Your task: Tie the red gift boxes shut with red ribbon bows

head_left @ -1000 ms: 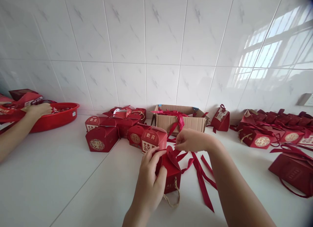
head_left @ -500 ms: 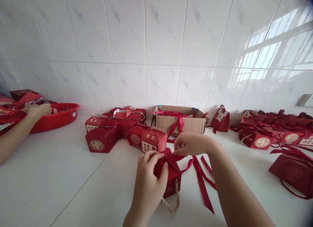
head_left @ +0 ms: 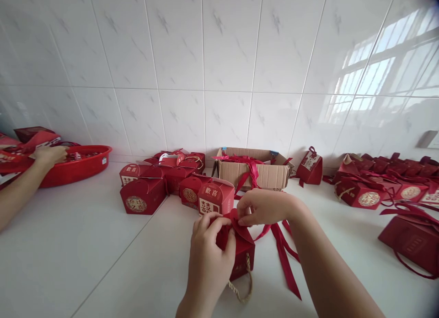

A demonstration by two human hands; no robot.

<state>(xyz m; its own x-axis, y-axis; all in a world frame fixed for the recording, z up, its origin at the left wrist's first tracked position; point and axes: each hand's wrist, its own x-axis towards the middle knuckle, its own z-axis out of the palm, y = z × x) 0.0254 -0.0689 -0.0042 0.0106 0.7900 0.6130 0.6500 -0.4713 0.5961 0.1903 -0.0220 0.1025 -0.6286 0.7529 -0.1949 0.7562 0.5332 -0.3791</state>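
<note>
A red gift box (head_left: 243, 249) with a twisted rope handle (head_left: 244, 297) stands on the white surface in front of me. My left hand (head_left: 212, 245) grips its top from the left, thumb and fingers around the folded flaps. At the rounded top flap (head_left: 236, 219), my right hand (head_left: 262, 208) is closed in a pinch on a red ribbon, whose held part is mostly hidden by the fingers. Loose lengths of red ribbon (head_left: 286, 267) trail over the surface to the right of the box.
Several red boxes (head_left: 142, 197) stand behind to the left. A cardboard box (head_left: 270, 175) of ribbons is against the tiled wall. More ribboned boxes (head_left: 366, 194) line the right. At far left, another person's hand (head_left: 51, 154) is over a red basin (head_left: 82, 169).
My right hand has moved slightly left and closer to the top flap. My left hand stays on the box. The other person's hand has shifted slightly left over the basin.
</note>
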